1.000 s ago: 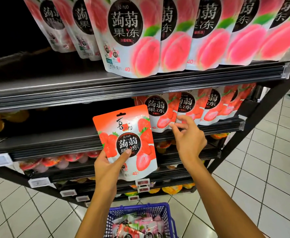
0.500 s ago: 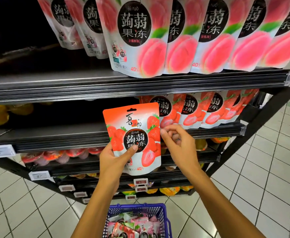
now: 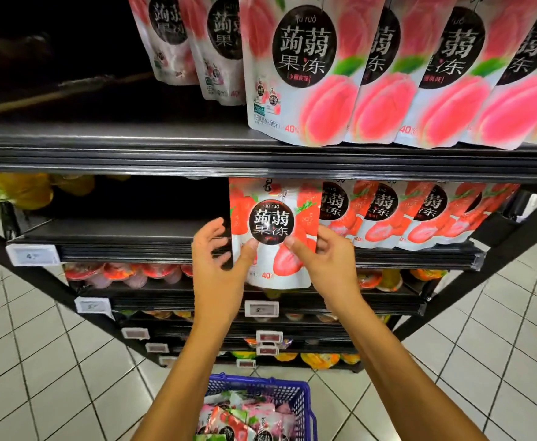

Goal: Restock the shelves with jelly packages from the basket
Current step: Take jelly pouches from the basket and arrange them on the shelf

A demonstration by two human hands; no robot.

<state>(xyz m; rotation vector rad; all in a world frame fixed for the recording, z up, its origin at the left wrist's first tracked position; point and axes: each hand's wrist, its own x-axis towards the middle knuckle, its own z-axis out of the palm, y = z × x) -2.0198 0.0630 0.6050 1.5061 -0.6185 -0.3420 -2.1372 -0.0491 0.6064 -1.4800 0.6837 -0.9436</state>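
Strawberry pouch [image 3: 273, 224] now raised level with the hanging row [image 3: 384, 214], right hand [image 3: 330, 268] fingers pinching it, left hand [image 3: 216, 268] fingers splayed wide, thumb pressing it; placement looks near.

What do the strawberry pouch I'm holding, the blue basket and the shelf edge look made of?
Strawberry pouch: glossy printed plastic film, by its sheen. Blue basket: likely moulded plastic, given its lattice walls. Shelf edge: dark, ribbed, semi-gloss; plastic or painted metal, unclear.

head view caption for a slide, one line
Restocking: right hand pinches a strawberry jelly package, left hand touching it, at the strawberry row above the basket.
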